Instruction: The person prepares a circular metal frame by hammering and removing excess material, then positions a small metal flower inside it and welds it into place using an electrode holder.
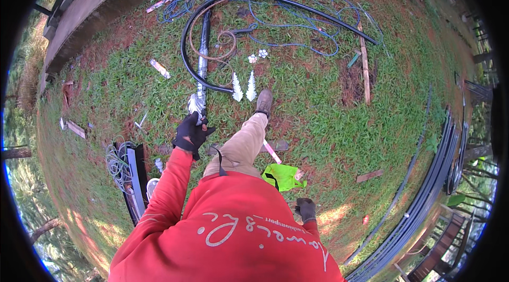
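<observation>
My left hand [192,136], in a black fingerless glove, is closed on a white, leaf-like piece [195,105] beside the lower end of a long silvery pipe [202,59]. My right hand [305,209], also gloved, hangs low at my side with fingers loosely bent and nothing visible in it, near a bright yellow-green bag [282,177]. Two white feather-shaped cutouts [237,88] and small white flower shapes [252,58] lie on the grass past my forward foot [264,100]. A thick black hose [188,49] curves around them and across the pipe.
Blue cords [289,43] snake over the far grass. A wooden plank [365,70] lies to the right, long dark pipes [428,176] along the right edge. Coiled wire and channels [135,192] lie left of me. A concrete ledge [85,1] runs along the upper left.
</observation>
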Tool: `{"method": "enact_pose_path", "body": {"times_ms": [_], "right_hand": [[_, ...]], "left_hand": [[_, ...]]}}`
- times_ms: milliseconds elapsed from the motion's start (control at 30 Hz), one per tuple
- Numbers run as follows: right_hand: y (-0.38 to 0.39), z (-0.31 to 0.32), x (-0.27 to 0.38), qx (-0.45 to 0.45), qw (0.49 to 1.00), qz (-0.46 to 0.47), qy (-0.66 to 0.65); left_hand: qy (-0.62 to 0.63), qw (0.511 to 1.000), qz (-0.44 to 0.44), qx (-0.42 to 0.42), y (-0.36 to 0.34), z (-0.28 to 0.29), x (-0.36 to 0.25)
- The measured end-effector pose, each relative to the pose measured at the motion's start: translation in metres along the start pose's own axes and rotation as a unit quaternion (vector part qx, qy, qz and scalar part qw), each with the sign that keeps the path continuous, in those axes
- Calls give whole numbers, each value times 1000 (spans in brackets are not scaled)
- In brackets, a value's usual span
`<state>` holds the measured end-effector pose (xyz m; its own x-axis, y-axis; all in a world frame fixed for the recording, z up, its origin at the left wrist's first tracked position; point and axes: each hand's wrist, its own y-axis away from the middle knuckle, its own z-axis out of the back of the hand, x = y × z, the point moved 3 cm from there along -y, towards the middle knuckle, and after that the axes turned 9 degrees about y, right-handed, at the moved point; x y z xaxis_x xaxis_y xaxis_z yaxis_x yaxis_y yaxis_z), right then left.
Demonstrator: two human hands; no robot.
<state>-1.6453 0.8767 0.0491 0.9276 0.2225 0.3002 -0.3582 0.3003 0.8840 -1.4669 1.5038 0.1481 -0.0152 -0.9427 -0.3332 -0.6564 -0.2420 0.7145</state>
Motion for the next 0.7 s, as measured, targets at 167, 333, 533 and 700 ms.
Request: {"method": "enact_pose_path", "body": {"times_ms": [167, 333, 533, 700], "right_hand": [[-36, 62, 143, -55, 998, -14, -22], [-52, 86, 359, -84, 992, 91, -19], [-67, 89, 576, -80, 966, 244, -12], [-104, 89, 644, -96, 978, 174, 59]], "left_hand": [[-55, 997, 30, -39, -98, -98, 5], [-97, 995, -1, 3, -173, -209, -23], [-42, 998, -21, 29, -240, -309, -50], [-31, 999, -4, 15, -271, -361, -46]]}}
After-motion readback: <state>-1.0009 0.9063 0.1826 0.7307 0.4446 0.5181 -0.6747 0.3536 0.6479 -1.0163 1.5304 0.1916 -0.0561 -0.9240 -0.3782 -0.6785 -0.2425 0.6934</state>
